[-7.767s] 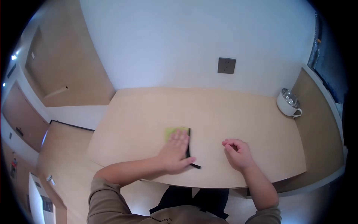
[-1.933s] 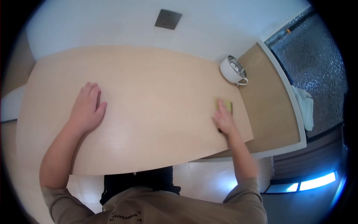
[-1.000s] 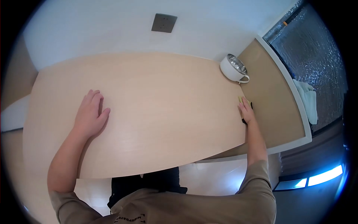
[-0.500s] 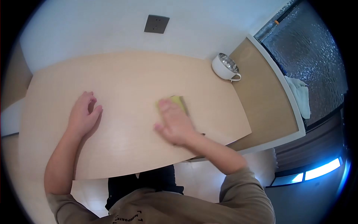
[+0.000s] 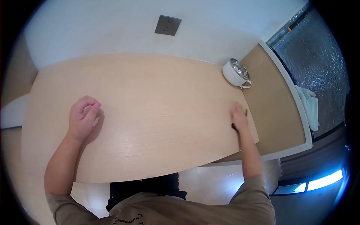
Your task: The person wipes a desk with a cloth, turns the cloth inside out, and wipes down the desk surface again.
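Note:
My right hand (image 5: 239,115), smeared by motion, lies near the desk's right edge. It presses a yellow-green sponge (image 5: 246,111) to the top; only a sliver of the sponge shows past the fingers. A small black thing (image 5: 234,127) sits beside that hand, too blurred to name. Over the left part of the pale wooden desk (image 5: 157,108), my left hand (image 5: 83,116) is curled, thumb against its bent fingers, with nothing visible in it.
A white mug (image 5: 235,73) with a metal inside stands in the back right corner by the side panel (image 5: 275,101). A pale cloth (image 5: 308,107) hangs over the ledge at right. On the wall is a grey socket plate (image 5: 168,25).
My right hand has swept with the sponge from the desk's middle to its right edge. My left hand's fingers have curled in to meet the thumb. The view has shifted slightly.

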Demonstrator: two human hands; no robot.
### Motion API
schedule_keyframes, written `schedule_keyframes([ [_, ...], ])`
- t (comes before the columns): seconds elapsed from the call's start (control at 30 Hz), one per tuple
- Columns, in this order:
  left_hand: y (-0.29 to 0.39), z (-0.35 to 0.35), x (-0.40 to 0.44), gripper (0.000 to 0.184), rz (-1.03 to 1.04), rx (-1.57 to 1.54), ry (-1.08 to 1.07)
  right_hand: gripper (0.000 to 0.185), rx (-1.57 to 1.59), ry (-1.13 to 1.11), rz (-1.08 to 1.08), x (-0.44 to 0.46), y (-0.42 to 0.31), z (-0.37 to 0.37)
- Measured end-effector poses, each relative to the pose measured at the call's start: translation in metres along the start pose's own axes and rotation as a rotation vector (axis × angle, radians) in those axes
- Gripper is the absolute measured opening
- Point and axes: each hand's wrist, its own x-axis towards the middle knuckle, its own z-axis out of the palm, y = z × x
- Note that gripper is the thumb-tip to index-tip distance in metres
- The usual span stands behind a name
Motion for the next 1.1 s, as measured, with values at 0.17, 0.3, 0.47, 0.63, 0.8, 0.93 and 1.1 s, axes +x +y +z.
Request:
schedule_keyframes([
  [0.17,0.007,0.002,0.002,0.010,0.150,0.130,-0.054,0.064,0.063,-0.059,0.032,0.033,0.041,-0.010],
  [0.3,0.001,0.009,0.007,0.011,0.088,0.049,-0.105,0.063,-0.058,0.052,-0.023,0.018,0.018,0.008],
  [0.47,-0.001,0.012,0.006,0.011,0.049,0.021,-0.123,0.064,-0.139,-0.040,-0.308,-0.064,-0.160,0.026],
  [0.63,-0.001,0.010,0.003,0.010,-0.026,0.019,-0.073,0.080,0.009,-0.344,-0.798,-0.142,-0.332,0.007],
  [0.8,-0.008,-0.004,-0.003,0.011,-0.154,-0.140,0.022,0.080,0.119,-0.343,-1.007,-0.151,-0.352,0.009],
  [0.93,-0.003,-0.005,-0.002,0.010,-0.240,-0.228,0.026,0.072,-0.002,-0.402,-0.731,-0.103,-0.297,-0.002],
  [1.1,-0.009,0.001,-0.003,0.010,-0.124,-0.184,-0.034,0.060,-0.082,-0.150,-0.355,-0.017,-0.088,-0.002],
])
